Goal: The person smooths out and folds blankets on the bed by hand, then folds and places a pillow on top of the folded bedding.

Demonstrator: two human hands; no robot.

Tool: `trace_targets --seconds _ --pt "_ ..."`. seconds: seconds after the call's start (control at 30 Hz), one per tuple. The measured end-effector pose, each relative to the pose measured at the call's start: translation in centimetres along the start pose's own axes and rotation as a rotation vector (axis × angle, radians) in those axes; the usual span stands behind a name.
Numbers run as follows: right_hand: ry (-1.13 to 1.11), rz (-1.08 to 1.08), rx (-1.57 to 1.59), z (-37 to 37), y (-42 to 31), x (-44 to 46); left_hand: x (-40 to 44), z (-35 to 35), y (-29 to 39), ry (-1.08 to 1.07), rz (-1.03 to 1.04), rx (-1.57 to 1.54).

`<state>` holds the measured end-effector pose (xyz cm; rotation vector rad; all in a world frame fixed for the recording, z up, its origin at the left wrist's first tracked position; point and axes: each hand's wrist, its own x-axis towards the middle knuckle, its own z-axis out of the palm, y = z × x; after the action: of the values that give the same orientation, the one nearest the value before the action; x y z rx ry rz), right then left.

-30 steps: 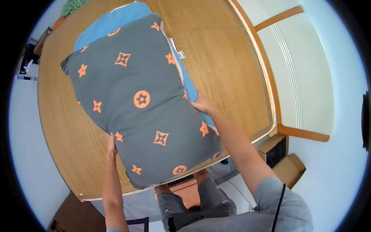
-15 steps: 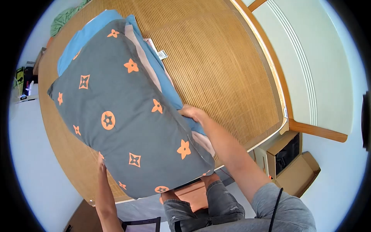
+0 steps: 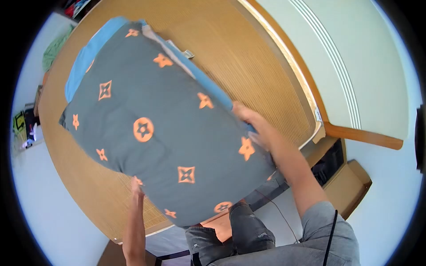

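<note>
A dark grey pillow (image 3: 177,137) with orange flower and diamond prints fills the middle of the view, tilted across a bed. My left hand (image 3: 137,185) is closed on its near left edge, and the pillow hides part of the fingers. On the other side, my right hand (image 3: 245,114) grips the right edge, where blue fabric (image 3: 213,88) and some pale pink fabric show beneath the grey pillow. More of that blue fabric sticks out past the far left end. A white tag (image 3: 188,54) hangs out at the right side.
The bed carries a woven bamboo mat (image 3: 262,66). A pale headboard with a wooden frame (image 3: 364,135) stands on the right, above an open cardboard box (image 3: 355,186). Green cloth (image 3: 57,51) lies at the far left. My legs (image 3: 250,228) are against the near edge.
The pillow and the layers under it have shifted right, and the pillow looks larger, nearer to me. Both hands have moved right with it, keeping their hold. My view has turned slightly.
</note>
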<state>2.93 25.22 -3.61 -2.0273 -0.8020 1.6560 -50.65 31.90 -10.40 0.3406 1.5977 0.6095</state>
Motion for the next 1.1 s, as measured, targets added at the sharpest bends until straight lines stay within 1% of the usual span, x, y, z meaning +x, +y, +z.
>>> trace_targets --seconds 0.03,0.13,0.17,0.2,0.27,0.33,0.37,0.4,0.43,0.47,0.5,0.57,0.6,0.63,0.7,0.73,0.77,0.83,0.87,0.9,0.93,0.97,1.0,1.03,1.07,1.1 --pt "0.085 -0.012 0.136 0.9 0.5 -0.5 -0.2 0.5 0.2 -0.043 -0.017 0.012" --pt "0.162 -0.004 0.477 0.8 7.1 2.0 -0.5 1.7 1.4 -0.266 -0.063 0.072" --pt "0.215 0.027 0.480 0.9 6.7 0.7 -1.3 2.6 1.2 -0.368 -0.047 0.053" --pt "0.275 0.048 0.462 1.0 5.4 -1.2 -1.9 4.0 1.9 -0.473 -0.022 0.069" --pt "0.400 0.090 0.379 0.5 3.3 -3.9 -1.8 6.4 2.1 -0.438 -0.072 0.031" --pt "0.512 0.110 0.308 0.6 0.5 -6.8 -2.6 7.5 3.5 -0.399 0.019 0.048" --pt "0.564 0.111 0.278 1.3 -0.9 -8.2 -4.2 7.1 6.0 -0.481 0.047 0.065" --pt "0.600 0.081 0.238 1.5 -2.2 -9.2 -4.7 7.0 7.7 -0.407 0.021 0.168" --pt "0.649 0.048 0.192 2.3 -3.5 -10.6 -3.6 6.8 8.6 -0.421 0.011 0.166" --pt "0.690 -0.026 0.096 2.6 -3.7 -10.9 -2.6 5.9 9.0 -0.442 0.073 0.185" --pt "0.791 0.144 0.282 8.8 -10.8 -14.5 -1.4 3.9 9.3 -0.474 0.141 0.214" --pt "0.961 -0.054 -0.017 17.1 -14.7 -17.2 1.7 -3.2 10.1 -0.539 0.125 0.181" --pt "1.131 -0.245 -0.088 22.9 -16.4 -17.9 3.7 -7.4 10.5 -0.584 0.116 0.144" --pt "1.241 -0.432 -0.122 9.4 -14.6 -19.1 -2.2 5.7 8.5 -0.529 0.116 0.184" --pt "1.233 -0.588 -0.418 13.4 -17.9 -20.0 -2.4 6.3 7.9 -0.454 0.125 0.173" --pt "1.272 -0.582 -0.612 16.3 -18.2 -19.2 -2.1 6.2 8.0 -0.474 0.076 0.203" --pt "1.299 -0.585 -0.811 19.1 -18.0 -17.9 -1.8 6.2 8.1 -0.470 0.090 0.202" --pt "1.164 -0.311 -0.952 25.0 -17.5 -14.1 -0.8 5.0 8.9 -0.470 -0.030 0.452" --pt "1.158 -0.360 -0.933 26.6 -16.5 -11.7 0.5 4.1 8.0 -0.413 0.117 0.492" --pt "1.139 -0.294 -0.968 26.9 -15.0 -9.7 1.2 3.9 7.2 -0.348 0.262 0.526" --pt "1.113 -0.226 -1.004 26.9 -14.4 -8.5 0.3 3.5 7.6 -0.399 0.229 0.504" --pt "1.096 -0.264 -0.991 27.1 -14.6 -8.2 -0.8 2.2 8.5 -0.455 0.187 0.492" --pt "1.109 -0.299 -0.989 27.2 -14.4 -8.4 -1.9 0.5 9.6 -0.428 0.187 0.485" --pt "1.123 -0.314 -0.992 27.1 -13.9 -8.7 -3.2 -0.6 10.1 -0.500 0.117 0.480" --pt "1.107 -0.344 -0.977 27.2 -13.9 -8.9 -4.4 -1.9 10.0 -0.586 0.041 0.475" --pt "1.101 -0.315 -0.989 26.8 -13.6 -9.2 -4.3 -3.3 8.6 -0.601 0.016 0.480"
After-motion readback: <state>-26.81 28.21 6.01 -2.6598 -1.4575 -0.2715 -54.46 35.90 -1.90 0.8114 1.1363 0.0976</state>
